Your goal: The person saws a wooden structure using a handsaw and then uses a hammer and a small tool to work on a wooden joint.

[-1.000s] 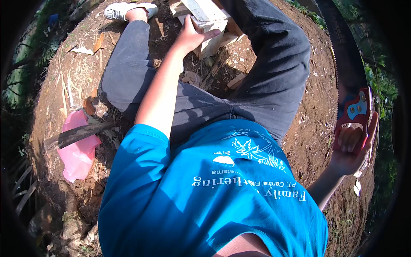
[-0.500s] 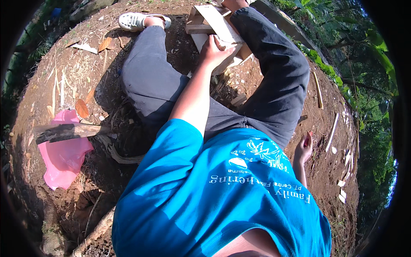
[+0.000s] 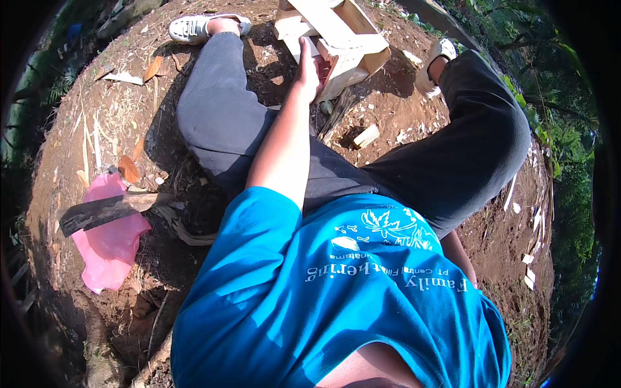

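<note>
My left hand (image 3: 310,72) reaches forward between my legs and closes on the near left side of a wooden box (image 3: 352,72). One finger stretches up along the box; the others are partly hidden by it. The box is an open frame of pale, rough boards, with a broad plank (image 3: 321,19) across it. It sits tilted in front of me, its far end cut off by the picture's upper edge. Of my right arm only the forearm (image 3: 458,257) shows at my right side; the hand is hidden behind my thigh.
A small wood block (image 3: 367,136) and a dark split piece of wood (image 3: 337,115) lie between my legs. At left a weathered wood piece (image 3: 103,212) rests on a pink plastic bag (image 3: 107,255). Wood slivers (image 3: 529,278) are scattered at right, with greenery beyond.
My right leg has swung outward to the right, away from the box. The box has shifted slightly, and my left hand has changed its hold. My right hand has gone out of sight.
</note>
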`<state>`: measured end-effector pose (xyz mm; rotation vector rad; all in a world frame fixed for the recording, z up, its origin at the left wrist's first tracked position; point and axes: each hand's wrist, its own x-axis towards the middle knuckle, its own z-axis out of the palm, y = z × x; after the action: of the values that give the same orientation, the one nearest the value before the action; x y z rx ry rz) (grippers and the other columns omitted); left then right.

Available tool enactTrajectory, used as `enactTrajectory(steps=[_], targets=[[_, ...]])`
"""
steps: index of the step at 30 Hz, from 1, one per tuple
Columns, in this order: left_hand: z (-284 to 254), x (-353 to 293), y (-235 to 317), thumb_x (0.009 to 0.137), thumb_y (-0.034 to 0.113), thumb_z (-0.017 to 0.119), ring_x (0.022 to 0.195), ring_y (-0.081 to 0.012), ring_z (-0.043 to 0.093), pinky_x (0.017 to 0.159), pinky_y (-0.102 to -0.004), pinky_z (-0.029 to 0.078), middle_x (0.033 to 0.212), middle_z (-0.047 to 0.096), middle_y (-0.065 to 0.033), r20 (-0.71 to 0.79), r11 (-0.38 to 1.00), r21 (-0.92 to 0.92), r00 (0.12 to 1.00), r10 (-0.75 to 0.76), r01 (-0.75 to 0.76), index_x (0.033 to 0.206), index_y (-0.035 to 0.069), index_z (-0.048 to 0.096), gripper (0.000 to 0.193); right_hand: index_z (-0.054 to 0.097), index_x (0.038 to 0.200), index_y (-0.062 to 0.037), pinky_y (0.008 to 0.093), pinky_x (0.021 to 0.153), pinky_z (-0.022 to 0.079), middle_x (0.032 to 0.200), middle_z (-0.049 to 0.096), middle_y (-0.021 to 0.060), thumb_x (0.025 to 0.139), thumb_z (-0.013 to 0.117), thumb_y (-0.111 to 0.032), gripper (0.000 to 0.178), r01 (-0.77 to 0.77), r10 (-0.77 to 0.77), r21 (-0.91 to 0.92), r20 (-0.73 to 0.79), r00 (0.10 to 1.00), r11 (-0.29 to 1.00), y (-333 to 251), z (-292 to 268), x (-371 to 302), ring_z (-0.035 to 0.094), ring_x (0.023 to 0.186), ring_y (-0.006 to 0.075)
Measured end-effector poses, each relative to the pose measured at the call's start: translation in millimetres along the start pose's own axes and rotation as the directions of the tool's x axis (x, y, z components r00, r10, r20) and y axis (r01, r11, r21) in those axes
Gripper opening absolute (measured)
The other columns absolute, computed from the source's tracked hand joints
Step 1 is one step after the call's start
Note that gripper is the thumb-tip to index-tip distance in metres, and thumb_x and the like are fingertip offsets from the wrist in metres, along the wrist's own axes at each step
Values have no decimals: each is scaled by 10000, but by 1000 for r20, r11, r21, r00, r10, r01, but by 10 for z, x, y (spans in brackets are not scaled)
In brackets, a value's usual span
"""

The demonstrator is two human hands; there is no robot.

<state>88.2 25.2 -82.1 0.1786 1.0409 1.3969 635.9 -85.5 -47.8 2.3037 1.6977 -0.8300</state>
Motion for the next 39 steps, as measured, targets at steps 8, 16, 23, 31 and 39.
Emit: enactTrajectory(steps=[8, 16, 23, 31, 39], targets=[[39, 263, 254, 1001, 723, 401, 1302, -305, 571, 1054, -507, 480, 1415, 574, -136, -61, 968, -224, 993, 102, -113, 1498, 85, 447, 810, 620, 1418, -149, 345, 1011, 499, 1266, 701, 103, 1020, 633, -381, 460, -75, 61, 134, 109, 992, 988, 226, 49, 173, 663, 1152, 207], [157, 834, 823, 1018, 616, 517, 1146, -270, 662, 1022, -482, 512, 1224, 691, -94, -235, 979, 199, 968, 92, -44, 1350, 77, 581, 636, 613, 1428, -144, 345, 1030, 489, 1271, 697, 95, 1028, 632, -365, 457, -135, 83, 335, 164, 983, 933, 369, 51, 496, 653, 1167, 203], [125, 606, 746, 996, 710, 446, 1274, -320, 583, 1077, -518, 463, 1407, 583, -140, -388, 869, 495, 894, 224, -3, 1483, 64, 461, 809, 607, 1437, -139, 344, 1047, 481, 1275, 693, 88, 1034, 631, -351, 455, 0, -38, 577, 54, 998, 817, -82, -751, 1160, 644, 1179, 200], [111, 288, 454, 985, 754, 400, 1340, -343, 533, 1111, -531, 435, 1501, 510, -157, -325, 914, 304, 872, 366, -270, 1544, 72, 390, 882, 600, 1447, -134, 343, 1066, 472, 1280, 689, 80, 1042, 630, -335, 453, 377, -476, 602, 6, 880, 704, -1642, -2363, 1767, 635, 1193, 196], [-1254, 869, -519, 1016, 734, 315, 1339, -348, 536, 1100, -504, 462, 1557, 460, -142, -345, 1000, -24, 939, -19, 12, 1573, 73, 350, 865, 600, 1418, -61, 365, 1032, 506, 1267, 713, 140, 1046, 601, -401, 504, 798, -798, 151, 291, 528, 583, -4120, -2710, 1414, 674, 1150, 204]])
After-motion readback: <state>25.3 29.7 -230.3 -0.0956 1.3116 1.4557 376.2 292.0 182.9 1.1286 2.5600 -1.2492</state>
